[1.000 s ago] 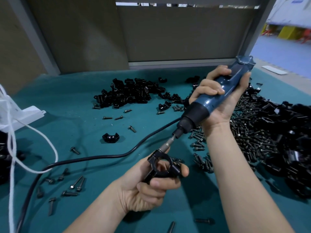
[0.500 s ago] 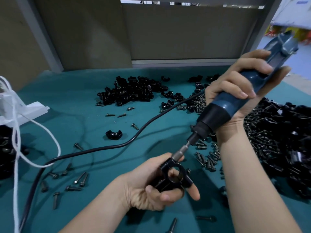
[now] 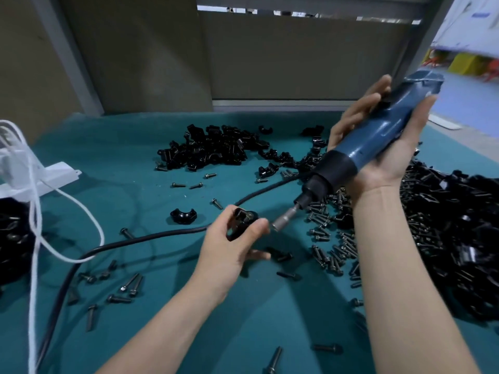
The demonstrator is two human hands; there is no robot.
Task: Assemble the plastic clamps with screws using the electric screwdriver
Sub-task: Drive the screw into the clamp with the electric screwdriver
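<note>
My left hand (image 3: 232, 247) grips a black plastic clamp (image 3: 241, 220) between thumb and fingers, low over the green mat. My right hand (image 3: 388, 147) holds the blue electric screwdriver (image 3: 372, 136) raised at the right, its fingers loosely wrapped around the body. The metal bit (image 3: 283, 220) slants down to the left and ends just right of the clamp, beside my left thumb. I cannot tell whether the bit touches a screw. A single clamp half (image 3: 183, 215) lies on the mat left of my left hand.
A heap of black clamp halves (image 3: 213, 148) lies at the back centre. Screws (image 3: 329, 238) and more black parts (image 3: 459, 233) are piled at the right. The screwdriver's black cable (image 3: 151, 237) crosses the green mat (image 3: 121, 163). A white cord (image 3: 35, 220) hangs at the left, with loose screws (image 3: 127, 287) nearby.
My left hand turned the clamp and moved it up and left. The screwdriver lifted off the clamp, tilted higher, and my right-hand fingers loosened on it.
</note>
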